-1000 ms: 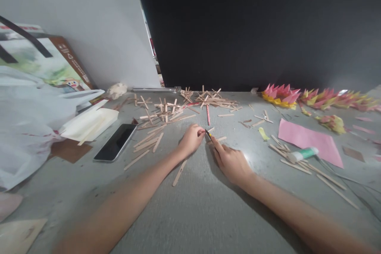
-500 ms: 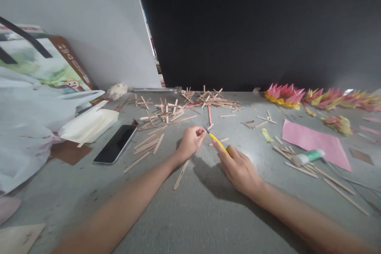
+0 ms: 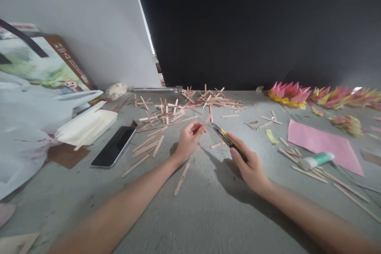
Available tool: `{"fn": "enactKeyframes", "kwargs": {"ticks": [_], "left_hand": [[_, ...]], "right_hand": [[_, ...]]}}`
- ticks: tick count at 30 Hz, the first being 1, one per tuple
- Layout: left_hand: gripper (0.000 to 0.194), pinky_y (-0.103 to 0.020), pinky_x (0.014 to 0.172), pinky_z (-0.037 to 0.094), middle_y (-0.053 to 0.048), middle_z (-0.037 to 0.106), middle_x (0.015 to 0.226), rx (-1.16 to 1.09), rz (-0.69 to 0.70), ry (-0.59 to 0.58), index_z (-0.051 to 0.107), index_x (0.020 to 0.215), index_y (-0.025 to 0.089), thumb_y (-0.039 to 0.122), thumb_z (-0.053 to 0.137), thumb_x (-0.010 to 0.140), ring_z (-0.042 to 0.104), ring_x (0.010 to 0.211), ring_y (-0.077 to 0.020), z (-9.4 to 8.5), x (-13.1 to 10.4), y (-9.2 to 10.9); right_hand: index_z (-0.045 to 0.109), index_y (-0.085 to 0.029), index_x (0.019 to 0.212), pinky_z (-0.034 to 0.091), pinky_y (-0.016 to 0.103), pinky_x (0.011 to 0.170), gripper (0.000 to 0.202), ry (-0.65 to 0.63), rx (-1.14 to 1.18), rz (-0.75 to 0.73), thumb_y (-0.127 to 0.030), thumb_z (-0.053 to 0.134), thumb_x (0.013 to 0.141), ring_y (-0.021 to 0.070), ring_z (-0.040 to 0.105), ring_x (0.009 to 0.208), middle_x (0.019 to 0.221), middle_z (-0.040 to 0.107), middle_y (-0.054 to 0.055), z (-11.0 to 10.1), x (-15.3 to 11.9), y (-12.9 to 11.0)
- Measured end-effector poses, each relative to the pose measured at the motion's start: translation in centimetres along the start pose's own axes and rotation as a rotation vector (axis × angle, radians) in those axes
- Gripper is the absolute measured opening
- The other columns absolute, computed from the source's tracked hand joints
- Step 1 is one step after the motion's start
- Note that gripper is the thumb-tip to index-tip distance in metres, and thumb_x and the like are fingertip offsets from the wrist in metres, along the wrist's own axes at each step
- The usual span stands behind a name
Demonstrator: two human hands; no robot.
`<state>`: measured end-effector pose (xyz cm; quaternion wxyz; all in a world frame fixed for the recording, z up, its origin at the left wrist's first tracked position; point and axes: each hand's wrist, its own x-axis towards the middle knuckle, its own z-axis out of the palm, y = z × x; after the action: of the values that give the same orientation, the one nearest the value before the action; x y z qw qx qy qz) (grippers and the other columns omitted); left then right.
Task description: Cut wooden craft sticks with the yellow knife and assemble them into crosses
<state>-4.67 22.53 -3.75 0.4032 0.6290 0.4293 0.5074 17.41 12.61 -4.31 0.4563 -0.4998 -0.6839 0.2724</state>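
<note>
My left hand (image 3: 189, 138) pinches a short wooden craft stick (image 3: 207, 120) between thumb and fingers, its free end pointing up and away. In my right hand (image 3: 249, 163) is a yellow and black utility knife (image 3: 228, 138), tilted with its tip toward the stick but apart from it. Below the knife tip a small stick piece (image 3: 217, 145) lies on the table. Another loose stick (image 3: 181, 179) rests in front of my left wrist. Beyond both hands is a heap of craft sticks (image 3: 220, 101), several of them crossed, with a red-patterned strip (image 3: 211, 113) at its near side.
At left lie a phone (image 3: 113, 147), a white paper tray (image 3: 95, 129) and a plastic bag (image 3: 26, 127). Pink paper (image 3: 324, 147), a glue stick (image 3: 318, 160) and more sticks are at right. Folded paper flowers (image 3: 288, 95) stand by the black panel (image 3: 253, 27).
My right hand has drawn the knife back to the right and turned it, so its black side shows. The stick in my left hand is now raised and plainly visible.
</note>
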Motion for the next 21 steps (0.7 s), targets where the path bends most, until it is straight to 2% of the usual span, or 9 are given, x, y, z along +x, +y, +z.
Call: {"fn": "enactKeyframes", "kwargs": {"ticks": [4, 9, 16, 21], "left_hand": [[0.033, -0.026, 0.067, 0.051, -0.005, 0.076, 0.085, -0.098, -0.045, -0.039, 0.065, 0.104, 0.018, 0.048, 0.072, 0.092, 0.063, 0.068, -0.0140, 0.2, -0.4, 0.4], [0.045, -0.027, 0.069, 0.054, -0.001, 0.075, 0.074, -0.139, -0.084, -0.050, 0.064, 0.123, 0.017, 0.044, 0.077, 0.088, 0.065, 0.065, -0.0141, 0.2, -0.7, 0.8], [0.049, -0.029, 0.069, 0.057, -0.004, 0.079, 0.078, -0.148, -0.103, -0.082, 0.063, 0.124, 0.015, 0.045, 0.078, 0.088, 0.068, 0.061, -0.0149, 0.3, -1.2, 1.1], [0.047, -0.029, 0.070, 0.058, -0.005, 0.079, 0.079, -0.132, -0.081, -0.079, 0.061, 0.126, 0.016, 0.043, 0.076, 0.090, 0.069, 0.061, -0.0151, 0.3, -1.3, 1.1]], "right_hand": [[0.052, -0.028, 0.155, 0.049, 0.041, 0.115, 0.046, -0.025, 0.030, 0.000, -0.039, 0.047, 0.110, 0.0226, 0.061, 0.138, 0.150, 0.065, 0.007, 0.0, -0.2, -0.2], [0.051, -0.028, 0.155, 0.052, 0.040, 0.112, 0.047, -0.025, 0.017, -0.017, -0.038, 0.047, 0.110, 0.0226, 0.063, 0.136, 0.149, 0.065, 0.008, -0.2, -0.4, -0.2], [0.052, -0.028, 0.155, 0.053, 0.040, 0.112, 0.046, -0.047, 0.017, -0.061, -0.035, 0.047, 0.110, 0.0238, 0.061, 0.139, 0.151, 0.064, 0.008, -0.3, -0.4, -0.3], [0.050, -0.033, 0.156, 0.053, 0.035, 0.111, 0.046, -0.041, 0.018, -0.066, -0.033, 0.048, 0.110, 0.0215, 0.063, 0.137, 0.151, 0.064, 0.005, -0.3, -0.5, -0.2]]}}
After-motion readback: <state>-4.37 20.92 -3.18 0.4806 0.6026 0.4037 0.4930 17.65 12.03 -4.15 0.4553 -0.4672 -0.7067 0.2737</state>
